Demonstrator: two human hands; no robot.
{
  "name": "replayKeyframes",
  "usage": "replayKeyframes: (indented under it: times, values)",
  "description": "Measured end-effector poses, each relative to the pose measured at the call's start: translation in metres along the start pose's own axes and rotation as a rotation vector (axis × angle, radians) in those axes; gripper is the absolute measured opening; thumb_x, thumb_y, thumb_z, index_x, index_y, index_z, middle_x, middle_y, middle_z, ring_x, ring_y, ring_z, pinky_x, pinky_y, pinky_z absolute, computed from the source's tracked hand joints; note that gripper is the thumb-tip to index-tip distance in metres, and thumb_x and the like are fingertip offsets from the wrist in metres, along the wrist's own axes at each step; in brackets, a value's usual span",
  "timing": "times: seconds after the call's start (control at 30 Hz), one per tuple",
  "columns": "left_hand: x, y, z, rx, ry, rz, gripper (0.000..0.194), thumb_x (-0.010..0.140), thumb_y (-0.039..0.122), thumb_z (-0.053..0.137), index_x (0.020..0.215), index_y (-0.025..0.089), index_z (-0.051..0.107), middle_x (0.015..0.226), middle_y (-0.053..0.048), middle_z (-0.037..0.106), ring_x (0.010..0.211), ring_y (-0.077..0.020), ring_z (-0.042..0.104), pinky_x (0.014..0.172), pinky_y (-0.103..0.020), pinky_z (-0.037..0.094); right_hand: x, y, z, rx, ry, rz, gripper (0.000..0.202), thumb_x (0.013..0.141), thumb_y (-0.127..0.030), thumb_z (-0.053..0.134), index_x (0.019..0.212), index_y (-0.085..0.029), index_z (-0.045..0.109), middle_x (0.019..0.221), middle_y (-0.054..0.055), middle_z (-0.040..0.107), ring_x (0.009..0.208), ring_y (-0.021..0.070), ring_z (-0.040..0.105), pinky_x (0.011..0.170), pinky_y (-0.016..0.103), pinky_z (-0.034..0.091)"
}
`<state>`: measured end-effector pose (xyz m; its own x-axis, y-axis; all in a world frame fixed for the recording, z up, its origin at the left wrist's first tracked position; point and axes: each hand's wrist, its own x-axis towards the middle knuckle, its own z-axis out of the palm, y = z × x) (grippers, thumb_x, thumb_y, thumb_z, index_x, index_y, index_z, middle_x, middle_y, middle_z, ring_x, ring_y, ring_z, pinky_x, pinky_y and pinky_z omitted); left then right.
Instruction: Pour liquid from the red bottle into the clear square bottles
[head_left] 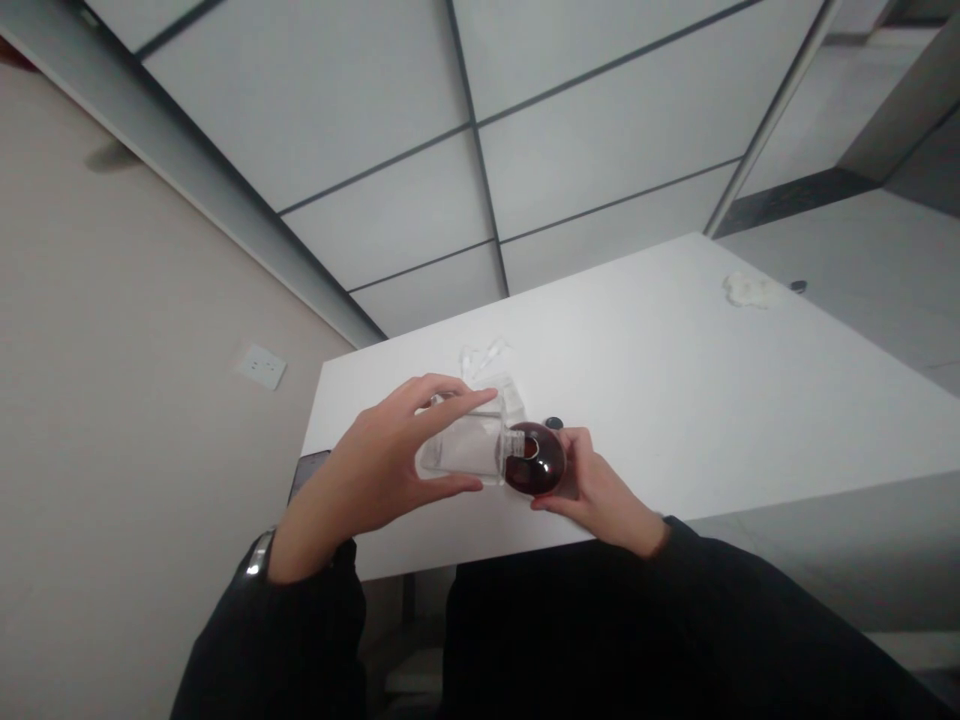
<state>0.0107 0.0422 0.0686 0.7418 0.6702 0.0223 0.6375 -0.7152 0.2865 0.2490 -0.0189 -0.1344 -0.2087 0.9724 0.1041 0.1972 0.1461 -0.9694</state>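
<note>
Leftmost, on the pale wall, we see a white wall socket point(263, 367); next comes a dark flat rectangular object point(306, 468), partly hidden behind the left forearm, at the edge of the white table point(630, 350); a shiny silver band point(259, 553) circles the left wrist; our left hand point(386, 455) is clamped on a clear glass bottle point(471, 447), thumb and fingers along opposite sides, and holds it tipped over, neck to the right; just beyond lies crumpled clear plastic point(487, 360); the bottle's neck meets the opening of a round dark-red bottle point(541, 472), though we cannot tell whether they touch; our right hand point(592, 488) grips that round bottle from its right side; a small black cap point(554, 423) sits just behind it; far right, near the table's edge, we find a whitish crumpled item point(748, 290).
</note>
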Motion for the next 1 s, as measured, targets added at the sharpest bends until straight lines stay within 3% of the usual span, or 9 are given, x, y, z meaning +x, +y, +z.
replayKeyframes:
  times: [0.47, 1.0]
  values:
    - [0.008, 0.003, -0.009, 0.102, -0.039, 0.043, 0.073, 0.088, 0.042, 0.085, 0.154, 0.036, 0.053, 0.143, -0.010, 0.063, 0.127, -0.0327, 0.064, 0.100, -0.044, 0.057, -0.001, -0.002, -0.002, 0.014, -0.009, 0.018, 0.064, 0.084, -0.056, 0.085, 0.109, -0.026, 0.034, 0.120, 0.014, 0.067, 0.101, 0.0337, 0.070, 0.081, 0.044, 0.054]
    - [0.015, 0.007, -0.015, 0.170, -0.078, 0.080, 0.079, 0.082, 0.035, 0.091, 0.152, 0.032, 0.055, 0.139, -0.011, 0.065, 0.122, -0.0330, 0.065, 0.097, -0.044, 0.056, -0.001, -0.001, 0.000, 0.026, -0.004, -0.002, 0.063, 0.084, -0.054, 0.085, 0.108, -0.026, 0.033, 0.119, 0.014, 0.066, 0.097, 0.0318, 0.070, 0.078, 0.043, 0.054]
